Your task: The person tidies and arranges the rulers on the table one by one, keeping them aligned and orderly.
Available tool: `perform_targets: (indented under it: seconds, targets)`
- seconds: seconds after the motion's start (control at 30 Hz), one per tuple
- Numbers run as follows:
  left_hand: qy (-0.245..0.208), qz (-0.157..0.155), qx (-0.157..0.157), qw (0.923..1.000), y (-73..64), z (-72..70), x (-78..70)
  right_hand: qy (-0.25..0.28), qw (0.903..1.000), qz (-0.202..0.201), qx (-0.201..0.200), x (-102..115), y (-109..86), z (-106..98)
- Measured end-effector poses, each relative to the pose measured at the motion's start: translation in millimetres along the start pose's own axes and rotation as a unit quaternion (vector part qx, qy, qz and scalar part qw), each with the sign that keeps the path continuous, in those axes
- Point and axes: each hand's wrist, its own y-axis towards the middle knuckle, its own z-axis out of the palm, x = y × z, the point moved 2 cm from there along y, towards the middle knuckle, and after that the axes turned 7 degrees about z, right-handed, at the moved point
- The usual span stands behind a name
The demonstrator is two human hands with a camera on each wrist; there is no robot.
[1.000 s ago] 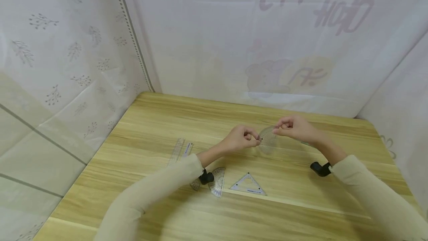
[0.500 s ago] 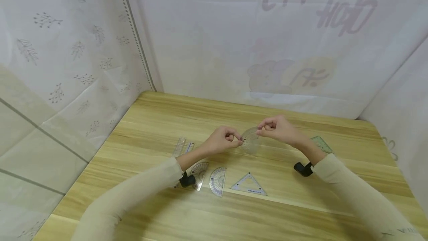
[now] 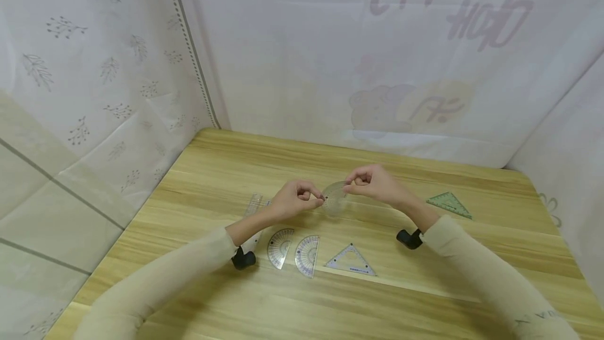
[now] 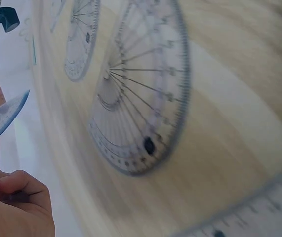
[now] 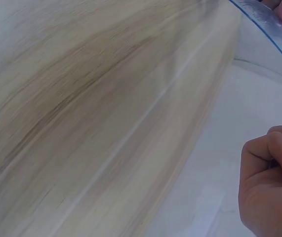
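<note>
Between my two hands, over the middle of the table, is a clear protractor [image 3: 335, 199] with a curved edge facing up. My left hand [image 3: 295, 199] pinches its left end between thumb and forefinger. At its upper right, the right hand [image 3: 373, 185] pinches the rim the same way. In the left wrist view the protractor [image 4: 10, 116] appears nearly edge-on above the curled fingers of my left hand [image 4: 22, 202]. The right wrist view catches only a blue-edged part of the protractor [image 5: 271, 24], above my right hand [image 5: 271, 182].
Two more protractors, a left one [image 3: 280, 248] and a right one [image 3: 307, 256], lie side by side in front of me. Right of them lies a clear set square [image 3: 338, 263]. A green set square [image 3: 450, 204] lies further right. Clear rulers [image 3: 253, 204] are partly behind my left forearm.
Both hands have moved left together, carrying the protractor between them. The green set square and the left protractor on the table, earlier covered by my arms, now show fully.
</note>
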Motion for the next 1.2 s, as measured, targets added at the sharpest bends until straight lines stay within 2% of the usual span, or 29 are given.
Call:
perform_targets:
  seconds: [0.3,0.53,0.93,1.2]
  targets:
    - [0.004,-0.020,-0.015,0.9997,-16.7,-16.3,8.8,-0.022,0.9994,0.026,0.008,7,18.8,20]
    - [0.008,-0.035,-0.014,0.9993,-29.6,-30.3,12.3,-0.025,0.9987,0.037,0.025,4,32.7,33]
    - [0.078,-0.040,-0.011,0.9961,-36.7,-42.9,23.1,-0.027,0.9942,0.093,0.047,0,56.5,49]
    - [0.101,-0.063,-0.010,0.9928,-39.8,-48.1,23.7,-0.029,0.9940,0.087,0.060,-3,68.5,57]
